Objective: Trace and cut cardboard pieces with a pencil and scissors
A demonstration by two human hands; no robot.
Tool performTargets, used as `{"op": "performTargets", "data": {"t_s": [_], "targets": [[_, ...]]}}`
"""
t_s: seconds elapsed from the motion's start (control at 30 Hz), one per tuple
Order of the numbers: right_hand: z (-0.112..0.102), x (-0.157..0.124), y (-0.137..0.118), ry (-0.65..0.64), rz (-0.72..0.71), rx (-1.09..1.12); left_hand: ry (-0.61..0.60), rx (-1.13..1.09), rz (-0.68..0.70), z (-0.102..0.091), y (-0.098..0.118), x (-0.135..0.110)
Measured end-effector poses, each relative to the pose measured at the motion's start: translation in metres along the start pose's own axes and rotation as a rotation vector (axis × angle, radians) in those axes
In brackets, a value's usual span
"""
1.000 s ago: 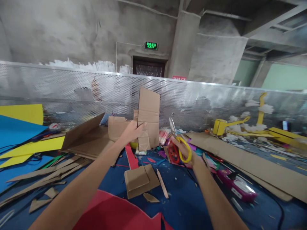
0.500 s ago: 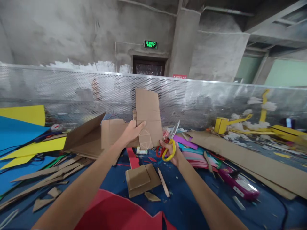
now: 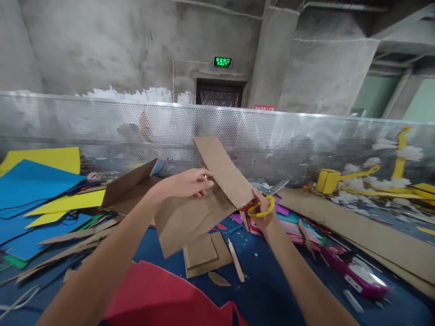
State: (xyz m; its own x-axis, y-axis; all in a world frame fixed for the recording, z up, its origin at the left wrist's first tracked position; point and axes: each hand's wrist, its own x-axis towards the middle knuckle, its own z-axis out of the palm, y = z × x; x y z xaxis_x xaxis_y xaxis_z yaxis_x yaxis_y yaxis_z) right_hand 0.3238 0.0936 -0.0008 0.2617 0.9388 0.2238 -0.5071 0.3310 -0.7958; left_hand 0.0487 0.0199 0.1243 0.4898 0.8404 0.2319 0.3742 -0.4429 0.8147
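Note:
My right hand grips scissors with yellow and red handles, their blades pointing up and to the right. Its thumb also pins the lower right corner of a folded cardboard piece. One long panel of that piece slants up to the left, while a wider flap hangs below on the left. My left hand hovers at the panel's left edge, fingers loosely bent and a gap between thumb and forefinger. Whether its fingertips touch the cardboard is hard to see.
Small cardboard squares and a pinkish pen-like stick lie on the blue table. A red sheet is nearest me. Blue sheets and cardboard strips are left; a purple device and long cardboard lie right.
The cardboard piece has turned from upright to slanting, and its flap has swung down towards me. My left hand has loosened from it; my right thumb now holds its corner.

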Motion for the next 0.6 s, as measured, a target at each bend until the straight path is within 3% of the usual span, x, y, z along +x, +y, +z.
{"op": "performTargets", "data": {"t_s": [0.13, 0.23, 0.33, 0.47, 0.6], "targets": [[-0.007, 0.011, 0.011, 0.01, -0.007, -0.051, -0.147, -0.06, -0.122, -0.011, 0.002, -0.016], [-0.006, 0.012, 0.015, -0.009, -0.021, -0.087, -0.198, -0.103, -0.2, -0.011, -0.009, -0.025], [-0.003, 0.006, 0.014, -0.03, -0.057, -0.103, -0.119, -0.217, -0.322, -0.004, -0.033, -0.036], [0.002, -0.001, 0.014, -0.01, -0.093, -0.12, 0.035, -0.405, -0.381, 0.009, -0.068, -0.046], [0.006, 0.001, 0.023, 0.045, -0.065, -0.131, 0.125, -0.577, -0.296, 0.012, -0.082, -0.046]]}}
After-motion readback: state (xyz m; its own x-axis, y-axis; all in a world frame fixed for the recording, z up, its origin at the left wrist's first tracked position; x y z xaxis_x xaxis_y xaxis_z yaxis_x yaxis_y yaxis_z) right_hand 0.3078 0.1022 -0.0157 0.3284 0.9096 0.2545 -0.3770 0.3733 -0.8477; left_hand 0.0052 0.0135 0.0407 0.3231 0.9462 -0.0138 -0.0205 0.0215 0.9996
